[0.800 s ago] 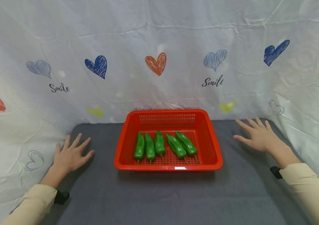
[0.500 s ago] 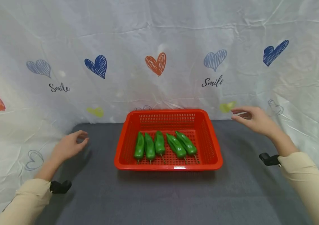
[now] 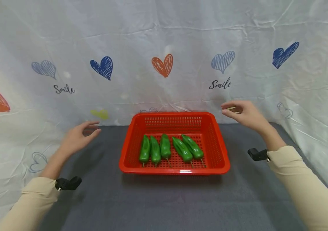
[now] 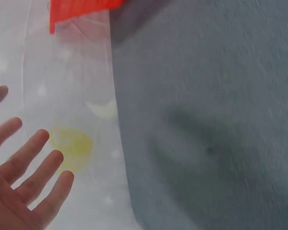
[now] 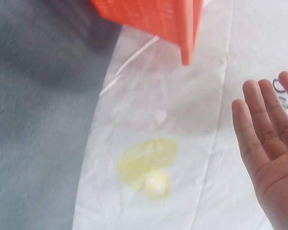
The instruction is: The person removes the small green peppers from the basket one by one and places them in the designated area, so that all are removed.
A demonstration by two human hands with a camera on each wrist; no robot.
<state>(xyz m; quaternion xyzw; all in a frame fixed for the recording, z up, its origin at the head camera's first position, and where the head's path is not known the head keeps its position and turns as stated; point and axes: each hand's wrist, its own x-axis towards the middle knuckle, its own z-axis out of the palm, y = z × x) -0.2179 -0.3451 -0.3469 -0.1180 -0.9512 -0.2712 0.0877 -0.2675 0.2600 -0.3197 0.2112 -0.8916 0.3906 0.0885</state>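
Note:
Several green peppers (image 3: 165,147) lie side by side in a red plastic basket (image 3: 174,170), their stems toward the near rim. To the left of the basket my left hand (image 3: 80,138) hovers over the table, its fingers loosely bent and holding nothing. My right hand (image 3: 246,114) is raised just off the basket's right rear corner, thumb and fingers apart with nothing between them. The left wrist view has the left hand (image 4: 24,182) with its fingers spread, and the basket's edge (image 4: 81,8) at the top. In the right wrist view the right palm (image 5: 278,167) faces the camera, fingers extended.
A dark grey cloth (image 3: 169,205) covers the table under the basket. Behind and at both sides hangs a white sheet (image 3: 187,35) printed with hearts and the word "Smile". A black wrist device (image 3: 68,183) sits at the left cuff, another black device (image 3: 258,154) at the right.
Both hands have lifted from spread-finger poses over the table and moved inward toward the basket, fingers bending; the right has risen more. Basket and peppers stay in place.

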